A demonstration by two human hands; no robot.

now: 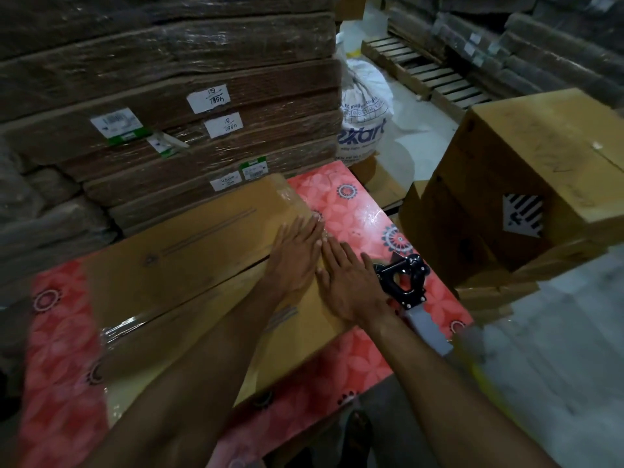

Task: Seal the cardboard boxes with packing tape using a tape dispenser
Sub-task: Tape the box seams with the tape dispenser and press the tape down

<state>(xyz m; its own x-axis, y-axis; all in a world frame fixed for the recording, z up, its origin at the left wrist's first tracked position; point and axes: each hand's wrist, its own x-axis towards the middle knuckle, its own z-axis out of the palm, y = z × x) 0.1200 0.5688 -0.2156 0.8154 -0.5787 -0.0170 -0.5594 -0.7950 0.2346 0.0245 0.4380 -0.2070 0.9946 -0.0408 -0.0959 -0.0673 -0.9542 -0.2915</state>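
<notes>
- Shrink-wrapped cardboard bundles [169, 79] are standing stacked behind the table.
- Pink floral table [354, 211] is carrying the brown cardboard box [202, 238], which is lying low and long across it, with its centre seam showing and glossy clear tape [125, 327] shining at the near-left end.
- Brown cartons [526, 170] are sitting stacked at right.
- Left hand [297, 255] and right hand [351, 285] are pressing flat on the box's right end, side by side, fingers straight, gripping nothing.
- Black tape dispenser [405, 278] with a pale handle is lying on the table just beside the right hand.
</notes>
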